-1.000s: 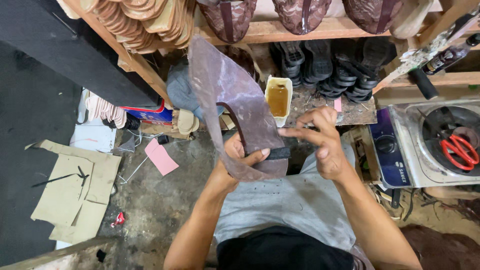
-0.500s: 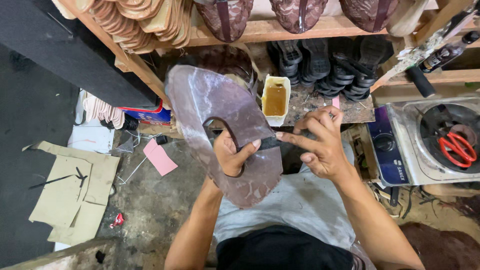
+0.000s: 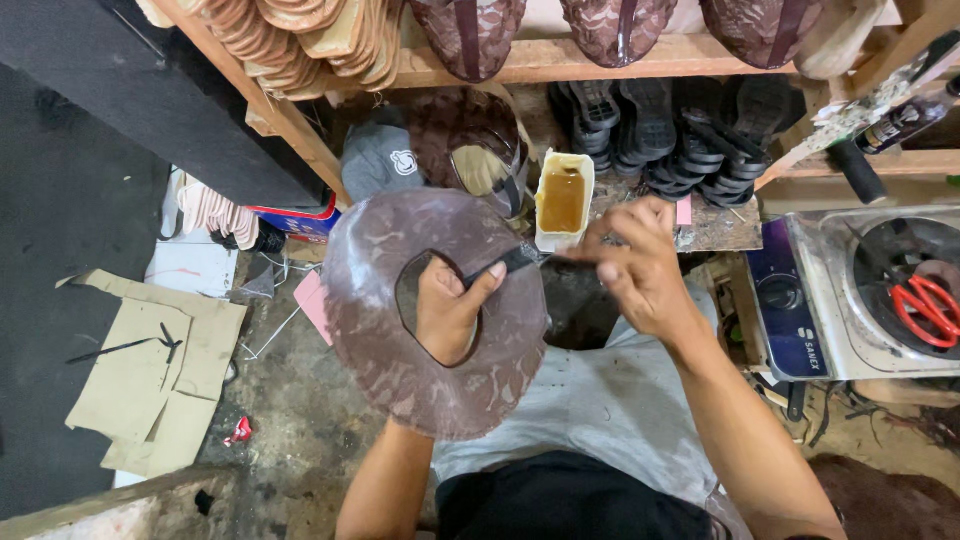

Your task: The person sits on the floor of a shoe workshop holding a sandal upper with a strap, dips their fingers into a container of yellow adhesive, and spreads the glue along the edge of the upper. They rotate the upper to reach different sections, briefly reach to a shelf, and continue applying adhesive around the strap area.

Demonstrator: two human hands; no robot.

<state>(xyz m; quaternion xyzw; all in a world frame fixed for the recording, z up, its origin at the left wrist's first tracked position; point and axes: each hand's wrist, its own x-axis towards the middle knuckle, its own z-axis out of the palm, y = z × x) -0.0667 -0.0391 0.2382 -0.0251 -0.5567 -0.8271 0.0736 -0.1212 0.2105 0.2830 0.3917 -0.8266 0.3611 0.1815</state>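
Note:
My left hand [image 3: 448,312] reaches through the oval hole of a round, mottled brown leather piece [image 3: 395,350] and grips its inner edge, holding it flat toward me above my lap. My right hand [image 3: 640,272] is just right of the piece, fingers pinched on a thin dark brush [image 3: 505,264] whose tip lies by my left thumb. A white tub of amber glue [image 3: 563,200] stands on the low bench just beyond both hands.
A small gas stove [image 3: 800,310] with red scissors [image 3: 925,308] on its burner sits at the right. Black soles [image 3: 690,140] and stacked tan insoles [image 3: 290,40] fill wooden shelves ahead. Cardboard cut-outs [image 3: 150,380] lie on the floor at left.
The leather piece has turned from edge-on to flat and shifted left, with my left hand now through its hole. My right hand rose toward the glue tub.

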